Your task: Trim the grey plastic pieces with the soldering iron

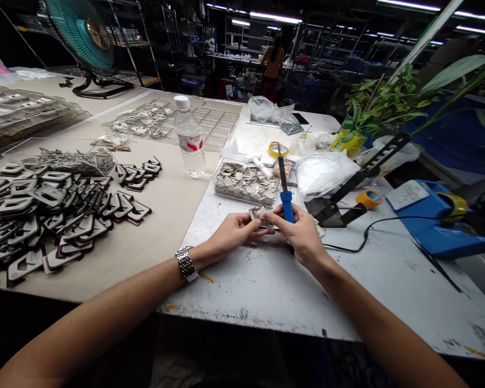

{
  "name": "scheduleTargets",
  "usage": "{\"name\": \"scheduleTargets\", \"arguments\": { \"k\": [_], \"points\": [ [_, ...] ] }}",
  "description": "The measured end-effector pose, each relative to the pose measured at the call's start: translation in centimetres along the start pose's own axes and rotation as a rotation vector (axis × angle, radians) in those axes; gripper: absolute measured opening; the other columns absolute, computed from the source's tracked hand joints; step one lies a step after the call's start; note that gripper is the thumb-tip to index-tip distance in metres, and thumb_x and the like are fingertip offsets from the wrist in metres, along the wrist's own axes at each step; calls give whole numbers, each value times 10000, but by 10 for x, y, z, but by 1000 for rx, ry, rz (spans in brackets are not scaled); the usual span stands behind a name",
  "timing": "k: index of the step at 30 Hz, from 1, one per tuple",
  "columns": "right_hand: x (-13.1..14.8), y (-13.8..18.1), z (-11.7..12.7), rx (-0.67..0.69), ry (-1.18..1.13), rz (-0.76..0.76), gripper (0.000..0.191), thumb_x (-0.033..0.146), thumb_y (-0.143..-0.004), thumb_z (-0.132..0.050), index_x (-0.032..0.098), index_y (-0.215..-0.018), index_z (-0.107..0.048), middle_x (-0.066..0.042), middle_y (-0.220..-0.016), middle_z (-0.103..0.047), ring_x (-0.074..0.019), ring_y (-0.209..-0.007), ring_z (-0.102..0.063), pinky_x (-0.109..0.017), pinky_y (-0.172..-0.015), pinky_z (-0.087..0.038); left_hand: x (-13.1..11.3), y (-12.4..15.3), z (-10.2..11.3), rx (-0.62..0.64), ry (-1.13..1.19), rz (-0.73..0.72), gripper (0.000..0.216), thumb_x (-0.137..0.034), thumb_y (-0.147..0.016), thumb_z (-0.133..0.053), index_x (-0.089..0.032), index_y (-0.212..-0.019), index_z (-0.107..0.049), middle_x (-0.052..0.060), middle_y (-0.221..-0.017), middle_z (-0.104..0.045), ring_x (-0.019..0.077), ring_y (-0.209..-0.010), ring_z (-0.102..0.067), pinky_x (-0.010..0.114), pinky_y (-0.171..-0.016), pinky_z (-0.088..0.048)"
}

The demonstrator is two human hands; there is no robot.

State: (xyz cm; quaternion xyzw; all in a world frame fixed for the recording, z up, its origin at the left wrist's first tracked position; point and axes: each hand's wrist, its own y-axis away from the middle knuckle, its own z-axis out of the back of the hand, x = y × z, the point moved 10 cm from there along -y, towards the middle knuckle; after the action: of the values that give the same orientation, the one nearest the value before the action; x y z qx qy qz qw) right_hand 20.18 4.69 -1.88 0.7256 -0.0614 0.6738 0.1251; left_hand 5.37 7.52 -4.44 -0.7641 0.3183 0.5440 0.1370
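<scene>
Left hand (pixel 234 230) and right hand (pixel 301 233) close together above counter (pixel 242 285). Left hand pinched small metal piece (pixel 259 215), partly hidden by fingers. Right hand gripped blue-handled soldering iron (pixel 286 200). Water bottle (pixel 189 148) carried red label (pixel 189 137), writing unreadable.

1. A slim soldering iron (pixel 285 186) with a bright blue plastic grip and a dark metal shaft stands nearly upright, its tip pointing up and away from the person.
2. The right hand (pixel 301 234) closes around the blue grip, low over the white, speckled surface (pixel 230 269).
3. A thin black cord (pixel 347 249) runs from beneath the right hand and curves off rightward across the surface.
4. A small, flat, silvery-grey piece (pixel 261 217), partly hidden and of unclear shape, sits pinched in the fingers of the left hand (pixel 234 231), just beside the iron's grip.
</scene>
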Motion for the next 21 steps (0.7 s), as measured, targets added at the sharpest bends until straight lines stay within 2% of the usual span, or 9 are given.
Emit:
{"name": "scheduleTargets", "arguments": {
  "k": [4,7,13,18,21],
  "points": [
    [6,-1,4,13,59,29,516,549,-682,-1045,202,-897,-730,36,-711,-631,-48,-474,-338,-233,-389,-235,-6,5,-12,108,50,-15,429,-440,-926,-899,-137,-1218,-816,158,-1306,-822,284,-1217,-806,440,-1205,-544],
    [9,-1,3,35,100,60,519,552,-679,-1043,196,-900,-737,19,-709,-660,-63,-486,-384,-237,-406,-279,-8,6,-13,107,36,-42,449,-457,-925,-898,-134,-1226,-820,168,-1355,-801,300,-1266,-783,452,-1222,-532],
    [8,0,2,25,113,85,523,538,-651,-1055,197,-906,-752,-17,-775,-718,-157,-653,-626,-281,-574,-515,-8,4,-12,101,11,-82,489,-517,-918,-895,-121,-1196,-826,171,-1363,-797,297,-1273,-772,472,-1244,-516],
    [9,0,5,-23,186,144,508,553,-668,-1043,211,-871,-728,2,-765,-683,-151,-648,-587,-296,-599,-511,-7,4,-11,108,-17,-92,496,-534,-928,-881,-105,-1170,-821,176,-1302,-816,297,-1235,-791,473,-1229,-536],
    [8,1,5,-22,216,142,518,579,-678,-1030,213,-888,-728,6,-764,-664,-152,-648,-562,-300,-594,-492,-8,5,-14,132,-37,-110,513,-562,-940,-862,-113,-1183,-809,182,-1340,-802,298,-1189,-810,477,-1192,-572]
  ]
}}
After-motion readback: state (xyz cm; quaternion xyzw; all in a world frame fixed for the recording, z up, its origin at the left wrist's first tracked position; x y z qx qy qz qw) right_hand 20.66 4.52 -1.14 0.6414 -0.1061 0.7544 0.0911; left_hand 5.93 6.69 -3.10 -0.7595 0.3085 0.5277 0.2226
